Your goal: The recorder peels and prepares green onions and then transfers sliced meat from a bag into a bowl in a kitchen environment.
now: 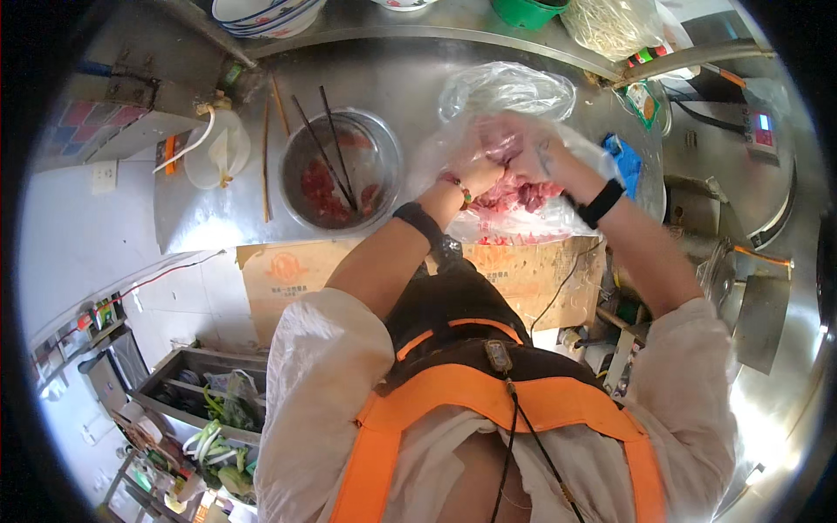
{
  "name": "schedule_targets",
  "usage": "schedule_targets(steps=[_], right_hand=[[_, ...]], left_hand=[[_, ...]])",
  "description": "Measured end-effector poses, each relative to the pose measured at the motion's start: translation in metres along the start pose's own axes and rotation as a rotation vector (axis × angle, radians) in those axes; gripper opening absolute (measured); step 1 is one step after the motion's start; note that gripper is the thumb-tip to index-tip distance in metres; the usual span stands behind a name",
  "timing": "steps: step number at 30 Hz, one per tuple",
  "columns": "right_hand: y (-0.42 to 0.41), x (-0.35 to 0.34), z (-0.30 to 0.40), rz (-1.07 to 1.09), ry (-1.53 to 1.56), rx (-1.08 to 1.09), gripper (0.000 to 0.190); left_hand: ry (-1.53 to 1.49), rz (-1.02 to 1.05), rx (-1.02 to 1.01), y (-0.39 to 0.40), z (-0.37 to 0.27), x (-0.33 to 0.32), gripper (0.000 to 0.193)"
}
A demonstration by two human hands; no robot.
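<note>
Raw red meat lies in a clear plastic bag on the steel worktop. My left hand, with a beaded bracelet at the wrist, has its fingers curled against a lump of meat. From the other side, my right hand closes on the same lump; it is blurred, and plastic film partly veils its fingers. Left of the bag stands a steel bowl with pieces of raw meat inside. Two dark chopsticks lean in the bowl.
A crumpled clear bag lies behind the meat. Wooden sticks rest left of the bowl, near a translucent container. Blue packaging lies at the right. Stacked bowls and a green tub stand on the shelf above.
</note>
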State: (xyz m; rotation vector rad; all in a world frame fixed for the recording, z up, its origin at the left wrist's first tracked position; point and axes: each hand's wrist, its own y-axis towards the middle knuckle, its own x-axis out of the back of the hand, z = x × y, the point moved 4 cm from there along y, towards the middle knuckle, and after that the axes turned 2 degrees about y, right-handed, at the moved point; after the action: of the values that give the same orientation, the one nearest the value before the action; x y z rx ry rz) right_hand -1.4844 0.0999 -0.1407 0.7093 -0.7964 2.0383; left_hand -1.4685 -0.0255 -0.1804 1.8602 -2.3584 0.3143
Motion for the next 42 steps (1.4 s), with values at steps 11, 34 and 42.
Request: schedule_targets(steps=[11, 34, 42], right_hand=[[-0.033, 0.050, 0.031, -0.242, 1.059, -0.476, 0.030], [-0.120, 0.072, 0.141, -0.651, 1.519, -0.322, 0.039], [-0.094, 0.101, 0.227, -0.426, 1.469, -0.087, 0.030]], left_hand=[[0.035, 0.032, 0.000, 0.011, -0.077, -0.011, 0.052], [-0.307, 0.071, -0.081, -0.044, -0.182, 0.009, 0.023], [-0.515, 0.089, -0.069, -0.068, -0.237, 0.107, 0.017]])
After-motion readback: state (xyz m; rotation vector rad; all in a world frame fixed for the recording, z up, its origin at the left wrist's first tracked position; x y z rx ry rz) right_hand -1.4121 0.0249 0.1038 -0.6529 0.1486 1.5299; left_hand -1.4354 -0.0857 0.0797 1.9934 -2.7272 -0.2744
